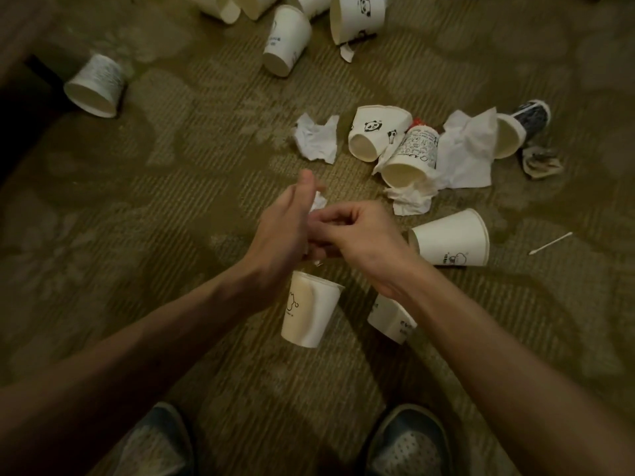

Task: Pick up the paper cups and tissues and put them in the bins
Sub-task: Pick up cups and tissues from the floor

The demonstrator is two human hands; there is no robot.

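Hands are meeting at the centre of the frame, above the carpet. The right hand is curling its fingers, its grip clamped on a crumpled tissue, which is showing only as white scraps between the two palms. The left hand is lying against the same tissue with blurred, mostly straight fingers; whether its grip is closing cannot be told. Just below, a cloud-print paper cup is sitting on the carpet, and the right wrist is hiding most of another paper cup. Right of centre, a panda-print cup is lying beside a flat tissue; the top edge is cutting off a larger panda cup.
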